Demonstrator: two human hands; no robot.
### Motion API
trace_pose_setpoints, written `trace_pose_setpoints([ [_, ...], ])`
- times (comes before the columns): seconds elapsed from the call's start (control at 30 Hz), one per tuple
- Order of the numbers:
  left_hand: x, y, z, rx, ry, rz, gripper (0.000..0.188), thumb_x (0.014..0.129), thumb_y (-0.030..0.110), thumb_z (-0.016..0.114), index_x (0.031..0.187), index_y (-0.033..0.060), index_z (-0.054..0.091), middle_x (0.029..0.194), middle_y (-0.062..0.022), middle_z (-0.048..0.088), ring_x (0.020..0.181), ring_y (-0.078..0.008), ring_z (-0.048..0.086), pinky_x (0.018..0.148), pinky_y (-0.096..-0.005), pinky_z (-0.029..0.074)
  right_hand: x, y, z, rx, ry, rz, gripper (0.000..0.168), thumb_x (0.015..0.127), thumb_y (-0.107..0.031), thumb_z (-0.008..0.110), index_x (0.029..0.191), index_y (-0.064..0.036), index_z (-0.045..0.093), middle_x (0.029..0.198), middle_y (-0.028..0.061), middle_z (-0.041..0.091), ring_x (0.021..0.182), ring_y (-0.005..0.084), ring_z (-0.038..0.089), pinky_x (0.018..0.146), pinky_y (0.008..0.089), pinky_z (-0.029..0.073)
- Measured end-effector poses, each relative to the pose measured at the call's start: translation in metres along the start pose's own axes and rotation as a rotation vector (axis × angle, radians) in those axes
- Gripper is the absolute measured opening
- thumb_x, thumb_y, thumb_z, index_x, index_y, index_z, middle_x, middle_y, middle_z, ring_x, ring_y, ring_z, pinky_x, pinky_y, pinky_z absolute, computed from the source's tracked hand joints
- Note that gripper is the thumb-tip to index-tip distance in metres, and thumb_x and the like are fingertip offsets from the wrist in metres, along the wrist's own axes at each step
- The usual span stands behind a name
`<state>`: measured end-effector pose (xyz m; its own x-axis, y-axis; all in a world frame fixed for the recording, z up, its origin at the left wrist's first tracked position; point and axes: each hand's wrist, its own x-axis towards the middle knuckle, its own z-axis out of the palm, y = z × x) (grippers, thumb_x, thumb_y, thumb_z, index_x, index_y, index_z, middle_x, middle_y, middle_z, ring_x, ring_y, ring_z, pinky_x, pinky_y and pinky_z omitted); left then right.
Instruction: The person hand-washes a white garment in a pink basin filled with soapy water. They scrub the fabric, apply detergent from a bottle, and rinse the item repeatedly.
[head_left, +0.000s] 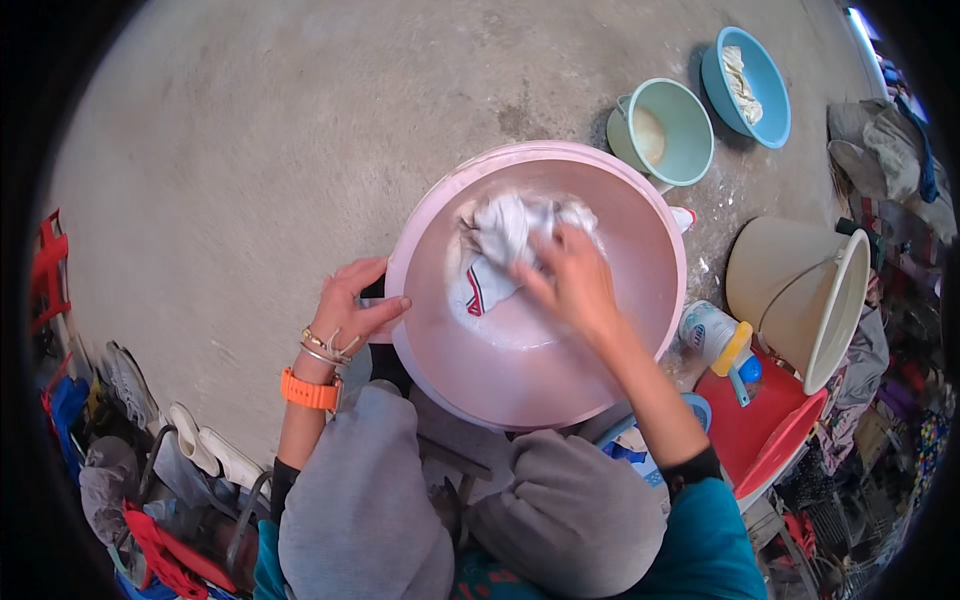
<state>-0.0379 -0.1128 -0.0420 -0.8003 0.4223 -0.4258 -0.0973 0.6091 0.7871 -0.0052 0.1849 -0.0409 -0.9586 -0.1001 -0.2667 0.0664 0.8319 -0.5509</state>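
Observation:
A large pink plastic basin (637, 300) stands before my knees. Inside it, a wet white garment (504, 229) with a red and black striped edge lies bunched in a little sudsy water (517, 341). My left hand (356, 300) grips the basin at its left side handle, thumb over the rim and fingers outside. Over the right part of the garment is my right hand (574, 281), blurred, its fingers spread and pointing down at the cloth. Nothing shows between those fingers; whether the fingertips touch the cloth is unclear.
Beyond the basin stand a pale green bucket (694, 142) with cloudy liquid and a blue basin (772, 97) holding cloth. At right are a cream bucket (772, 270) on its side, a white tub (709, 326), a brush (733, 352) and a red basin (739, 435). Shoes (199, 446) lie lower left.

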Motion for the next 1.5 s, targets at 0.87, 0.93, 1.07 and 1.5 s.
trace_pose_setpoints([
  [0.87, 0.000, -0.008, 0.001, 0.046, -0.008, 0.081, 0.043, 0.067, 0.021, 0.072, 0.105, 0.0030, 0.063, 0.106, -0.0128, 0.063, 0.101, -0.0279, 0.057, 0.092, -0.0358, 0.040, -0.029, 0.003, 0.023, -0.275, -0.065, -0.158, 0.055, 0.072, -0.050, 0.064, 0.117, -0.019, 0.056, 0.133, 0.0143, 0.038, 0.120, 0.0339, 0.038, 0.093, 0.0571, 0.030],
  [0.93, 0.003, -0.008, 0.002, 0.042, -0.007, 0.102, 0.044, 0.067, 0.021, 0.072, 0.106, 0.0030, 0.062, 0.105, -0.0128, 0.063, 0.101, -0.0276, 0.057, 0.092, -0.0360, 0.040, -0.026, 0.026, 0.080, -0.422, -0.071, -0.148, 0.061, 0.069, -0.048, 0.067, 0.123, -0.026, 0.050, 0.130, 0.0143, 0.041, 0.120, 0.0332, 0.039, 0.092, 0.0580, 0.029],
  [1.07, 0.003, -0.006, 0.002, -0.006, -0.054, 0.000, 0.045, 0.068, 0.021, 0.072, 0.107, 0.0024, 0.062, 0.105, -0.0130, 0.063, 0.101, -0.0270, 0.057, 0.092, -0.0362, 0.040, 0.027, 0.061, 0.102, -0.413, -0.075, -0.132, 0.058, 0.066, -0.043, 0.069, 0.118, -0.023, 0.052, 0.128, 0.0169, 0.044, 0.119, 0.0344, 0.042, 0.092, 0.0507, 0.034],
  [1.5, 0.002, -0.006, 0.000, 0.029, -0.027, -0.033, 0.048, 0.067, 0.034, 0.072, 0.108, 0.0110, 0.064, 0.113, -0.0091, 0.059, 0.107, -0.0267, 0.052, 0.092, -0.0400, 0.032, -0.041, 0.023, -0.022, -0.113, -0.061, -0.184, 0.056, 0.073, -0.039, 0.068, 0.123, -0.018, 0.054, 0.126, 0.0203, 0.043, 0.111, 0.0373, 0.047, 0.089, 0.0485, 0.041],
])
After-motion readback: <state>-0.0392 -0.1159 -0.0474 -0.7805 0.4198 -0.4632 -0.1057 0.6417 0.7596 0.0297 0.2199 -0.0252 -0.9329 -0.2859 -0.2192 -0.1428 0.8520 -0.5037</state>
